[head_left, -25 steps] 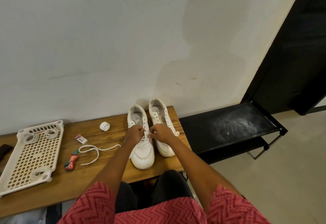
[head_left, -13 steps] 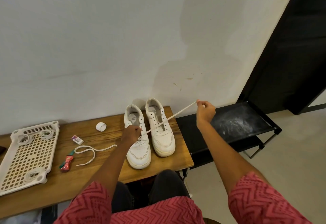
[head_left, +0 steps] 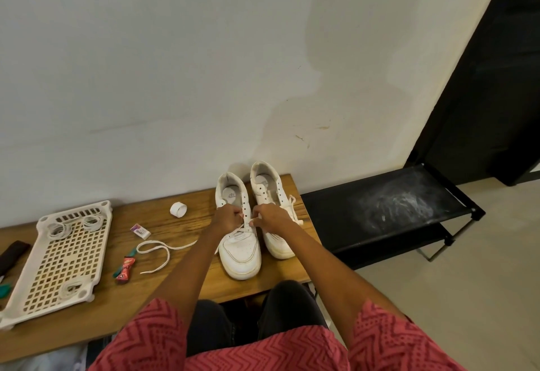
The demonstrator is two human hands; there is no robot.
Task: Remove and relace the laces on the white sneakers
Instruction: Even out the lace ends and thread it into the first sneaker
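Soft, even indoor light, moderately bright, no hard glare. Wall point(head_left: 175, 64) shows a broad faint grey shadow patch upper right. Doorway point(head_left: 496, 78) at right edge v. dark, detail lost. Wide-angle distortion: bench point(head_left: 175, 297) edge and wall line bow, stretch twd corners. Dull sheen on black shelf point(head_left: 394, 204). Centre reasonably sharp; slight softness at frame edges and on sleeves point(head_left: 380, 350) at bottom.

Pair of white sneakers point(head_left: 242, 242), centre of frame: smooth, faintly glossy leather-like uppers. Flat white woven shoelace point(head_left: 159, 251), centre left: matt cloth. Brown wooden bench top point(head_left: 181, 283), lower left: visible grain, satin finish. Cream perforated plastic tray point(head_left: 62, 256), far left: matt. Black shelf rack point(head_left: 388, 210), right: dark matt surface, scuffed with whitish dusty marks. Grey-white wall point(head_left: 175, 64), upper frame: matt paint, stained.
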